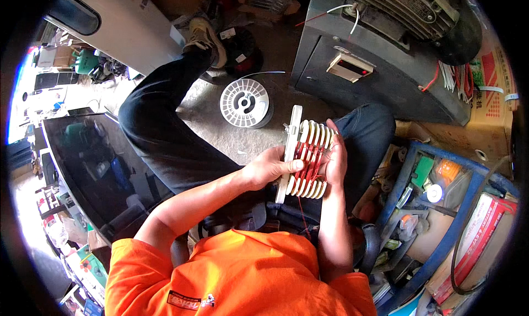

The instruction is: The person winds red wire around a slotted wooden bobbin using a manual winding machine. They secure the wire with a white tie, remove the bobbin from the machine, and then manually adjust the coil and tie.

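Note:
Over my lap I hold a coil winding form (pixel 309 161), a pale frame with stepped, rounded ribs at both ends and red-brown wire wound between them. My left hand (pixel 270 167) grips its flat white side bar, the thumb lying across the wire. From the right, my right hand (pixel 336 159) wraps round the ribbed side; some of its fingers are hidden behind the form. A loose strand of red wire (pixel 302 214) trails from the form down toward my shirt.
On the floor ahead stands a white wire spool (pixel 244 103) with a free wire end. A grey machine cabinet (pixel 380 79) carries a motor (pixel 410 10) at the far right. A blue-framed bin (pixel 408 167) of small items is at my right; a dark glossy panel (pixel 99 161) stands at my left.

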The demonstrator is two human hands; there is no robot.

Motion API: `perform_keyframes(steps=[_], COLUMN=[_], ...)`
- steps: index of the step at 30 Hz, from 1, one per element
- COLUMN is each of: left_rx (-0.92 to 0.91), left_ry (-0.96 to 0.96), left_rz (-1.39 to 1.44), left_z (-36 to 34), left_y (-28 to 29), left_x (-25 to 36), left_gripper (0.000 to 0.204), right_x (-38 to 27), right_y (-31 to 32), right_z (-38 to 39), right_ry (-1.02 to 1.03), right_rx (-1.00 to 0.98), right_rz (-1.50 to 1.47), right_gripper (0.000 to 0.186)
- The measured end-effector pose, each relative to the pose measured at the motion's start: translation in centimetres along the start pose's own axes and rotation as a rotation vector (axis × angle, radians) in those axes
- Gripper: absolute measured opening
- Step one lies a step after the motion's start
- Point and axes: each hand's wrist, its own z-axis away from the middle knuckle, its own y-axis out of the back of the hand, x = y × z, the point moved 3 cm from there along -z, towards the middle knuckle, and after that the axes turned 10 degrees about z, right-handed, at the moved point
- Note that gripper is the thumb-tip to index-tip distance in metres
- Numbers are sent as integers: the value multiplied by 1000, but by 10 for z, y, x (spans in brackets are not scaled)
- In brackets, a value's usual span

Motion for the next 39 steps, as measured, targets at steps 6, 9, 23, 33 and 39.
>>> perform_keyframes(steps=[6, 9, 23, 33, 39], left_rx=[50, 149, 246, 714, 1005], left_ry=[-9, 18, -19, -247, -216], left_rz=[6, 83, 85, -424, -14], left_z=[2, 5, -8, -43, -114], left_y=[3, 5, 5, 76, 235], left_x=[0, -2, 5, 44, 14], left_gripper=[66, 57, 42, 39, 42], right_x=[6, 6, -1, 1, -6], right_y=[1, 4, -3, 9, -5], right_z=[-6, -8, -15, -24, -17], right_ry=[20, 56, -42, -102, -225], right_rx=[-35, -27, -3, 154, 25], right_rz=[-58, 29, 40, -223, -359], right_gripper=[46, 45, 45, 38, 42])
